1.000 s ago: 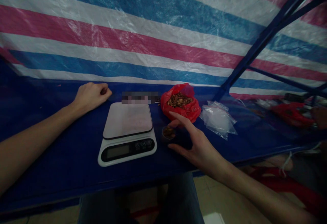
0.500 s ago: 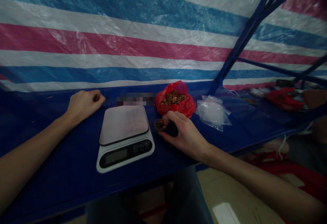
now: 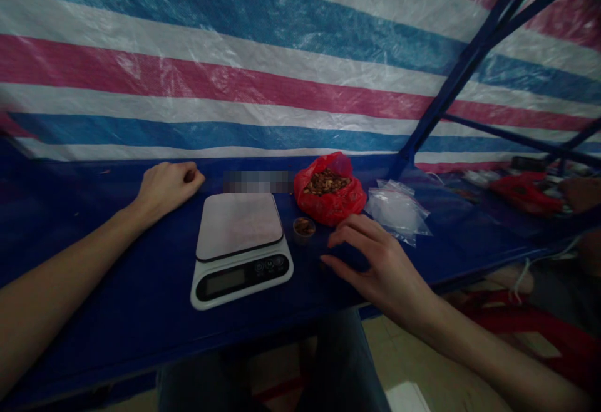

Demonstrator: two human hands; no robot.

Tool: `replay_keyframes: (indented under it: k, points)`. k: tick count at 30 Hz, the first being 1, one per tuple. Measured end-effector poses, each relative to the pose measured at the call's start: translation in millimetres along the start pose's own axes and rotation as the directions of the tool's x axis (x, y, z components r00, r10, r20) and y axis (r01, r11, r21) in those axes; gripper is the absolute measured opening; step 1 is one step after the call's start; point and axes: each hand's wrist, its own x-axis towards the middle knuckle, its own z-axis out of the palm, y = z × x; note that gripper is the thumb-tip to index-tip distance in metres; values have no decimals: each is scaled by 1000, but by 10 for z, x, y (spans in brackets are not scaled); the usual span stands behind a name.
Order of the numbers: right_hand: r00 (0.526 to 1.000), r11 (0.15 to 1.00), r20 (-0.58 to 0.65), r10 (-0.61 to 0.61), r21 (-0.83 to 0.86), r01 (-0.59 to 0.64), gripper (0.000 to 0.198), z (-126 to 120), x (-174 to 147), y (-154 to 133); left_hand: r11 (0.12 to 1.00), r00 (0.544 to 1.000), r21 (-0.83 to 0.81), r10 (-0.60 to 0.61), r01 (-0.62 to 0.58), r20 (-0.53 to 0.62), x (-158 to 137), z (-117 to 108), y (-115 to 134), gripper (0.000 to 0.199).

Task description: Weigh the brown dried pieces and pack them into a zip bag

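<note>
Head view: small cup (image 3: pixel 303 228) of brown pieces stands on the table (image 3: pixel 117 287) between scale (image 3: pixel 240 248) and red bag (image 3: pixel 331 193), scale platform bare, right hand (image 3: pixel 375 262) open and empty beside the cup, left hand (image 3: pixel 168 183) fisted, resting apart.

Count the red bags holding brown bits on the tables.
2. One red bag sits open behind the small cup, beside the scale; a second red bag lies far right, contents unclear.
</note>
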Motion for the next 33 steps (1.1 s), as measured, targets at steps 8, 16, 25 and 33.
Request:
replay_keyframes:
  k: [8,16,25,33]
  points:
    - [982,998,187,-35,-40,43,11,51,30,46,999,999,-44,9,-11,-41,8,39,-31,34]
    - [993,994,35,-111,18,111,8,-127,472,6,997,999,-73,-4,1,-45,-3,36,-34,34]
    - [975,979,148,-168,136,149,6,-247,1067,287,998,999,-68,-13,11,-40,-19,23,-22,32]
    - [763,911,578,-290,410,35,9,-330,1331,474,991,999,-132,15,-21,-46,-20,57,-49,30]
